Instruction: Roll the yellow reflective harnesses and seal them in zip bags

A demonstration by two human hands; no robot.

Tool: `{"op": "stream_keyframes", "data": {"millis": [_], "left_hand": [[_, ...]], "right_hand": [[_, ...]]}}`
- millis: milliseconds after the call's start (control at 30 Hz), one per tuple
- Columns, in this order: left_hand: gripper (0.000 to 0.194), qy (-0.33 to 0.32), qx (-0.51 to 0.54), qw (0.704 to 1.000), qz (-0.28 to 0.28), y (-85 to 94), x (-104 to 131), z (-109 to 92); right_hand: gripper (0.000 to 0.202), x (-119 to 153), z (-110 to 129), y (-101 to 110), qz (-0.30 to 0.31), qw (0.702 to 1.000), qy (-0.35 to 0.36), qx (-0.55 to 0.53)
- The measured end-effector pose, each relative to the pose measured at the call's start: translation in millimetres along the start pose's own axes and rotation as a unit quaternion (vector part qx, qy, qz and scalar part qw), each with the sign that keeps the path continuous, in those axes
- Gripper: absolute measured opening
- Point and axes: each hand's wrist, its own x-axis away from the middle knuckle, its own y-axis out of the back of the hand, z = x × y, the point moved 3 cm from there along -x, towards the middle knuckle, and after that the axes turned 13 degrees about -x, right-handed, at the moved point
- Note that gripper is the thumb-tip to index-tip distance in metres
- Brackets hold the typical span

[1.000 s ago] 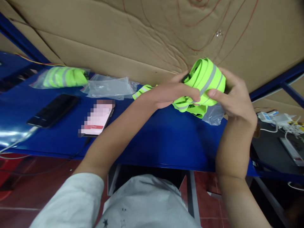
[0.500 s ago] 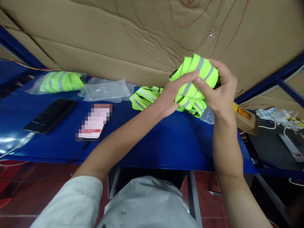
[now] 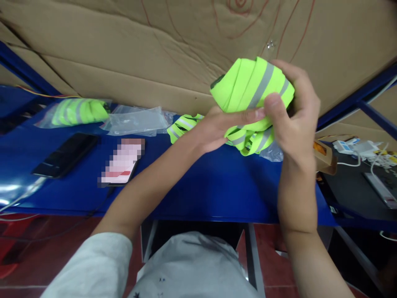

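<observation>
Both hands hold a folded bundle of neon-yellow reflective strap (image 3: 248, 85) with grey stripes, raised above the blue table. My left hand (image 3: 225, 126) grips its lower side, thumb laid across the front and the other fingers hidden behind. My right hand (image 3: 294, 103) wraps round the right side, its thumb pressing the front near the left thumb. A dark piece, perhaps a buckle, shows at the bundle's left corner. Below and behind the hands, more loose reflective straps (image 3: 182, 126) lie on the table.
A bagged reflective strap bundle (image 3: 79, 111) and clear plastic bags (image 3: 136, 121) lie at the back left. Nearer are a dark phone (image 3: 65, 155) and a lit phone (image 3: 124, 161). A small cardboard box (image 3: 325, 157) and white cables stand at right, before a cardboard wall (image 3: 108, 78).
The bundle has risen slightly and turned, showing more of its flat folded face. Both hands still hold it; the right hand has moved up and a little to the right.
</observation>
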Motion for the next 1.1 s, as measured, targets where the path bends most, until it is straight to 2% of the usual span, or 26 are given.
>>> {"op": "stream_keyframes", "data": {"millis": [67, 133, 267, 367, 433, 500, 567, 667, 767, 833, 933, 967, 1000, 1100], "left_hand": [[0.024, 0.034, -0.031, 0.999, 0.025, 5.7, 0, -4], [0.026, 0.060, -0.041, 0.997, 0.022, 11.6, -2, 1], [0.027, 0.084, -0.035, 0.996, -0.021, 20.5, -12, 24], [0.021, 0.069, -0.016, 0.996, -0.056, 23.2, -19, 29], [0.029, 0.073, -0.012, 0.993, -0.087, 22.7, -20, 22], [0.052, 0.100, -0.019, 0.991, -0.083, 17.7, -19, 10], [0.071, 0.110, -0.030, 0.991, -0.073, 10.5, -18, -3], [0.068, 0.083, -0.085, 0.985, -0.127, 4.2, -15, -17], [0.054, 0.070, -0.161, 0.968, -0.179, 6.9, -15, -16], [0.041, 0.045, -0.158, 0.968, -0.191, 14.7, -18, -12], [0.023, 0.008, -0.119, 0.970, -0.210, 29.9, -22, -8], [0.020, 0.006, -0.114, 0.969, -0.217, 33.5, -23, -8], [0.020, 0.009, -0.120, 0.968, -0.218, 35.1, -23, -9], [0.030, -0.015, -0.193, 0.963, -0.186, 29.6, -19, -14]], "right_hand": [[0.054, -6, 3, 10, 0.084, 0.996, -0.026, -0.024], [0.049, -7, 1, 16, 0.115, 0.991, -0.054, -0.046], [0.042, -4, -11, 12, 0.095, 0.993, -0.059, -0.031], [0.041, -4, -16, 1, 0.058, 0.997, -0.041, -0.006], [0.040, -4, -16, -5, 0.017, 0.999, -0.028, 0.023], [0.040, -2, -15, -11, -0.023, 0.998, 0.001, 0.066], [0.041, 3, -16, -19, -0.033, 0.992, 0.050, 0.111], [0.044, 14, -22, -36, -0.007, 0.980, 0.123, 0.155], [0.043, 19, -31, -51, 0.017, 0.976, 0.135, 0.169], [0.044, 17, -34, -57, 0.060, 0.982, 0.128, 0.123], [0.046, 8, -38, -55, 0.139, 0.986, 0.070, -0.050], [0.042, 5, -40, -51, 0.126, 0.984, 0.031, -0.119], [0.037, 1, -44, -44, 0.086, 0.980, -0.015, -0.180], [0.038, -3, -55, -28, -0.066, 0.949, -0.120, -0.285]]}}
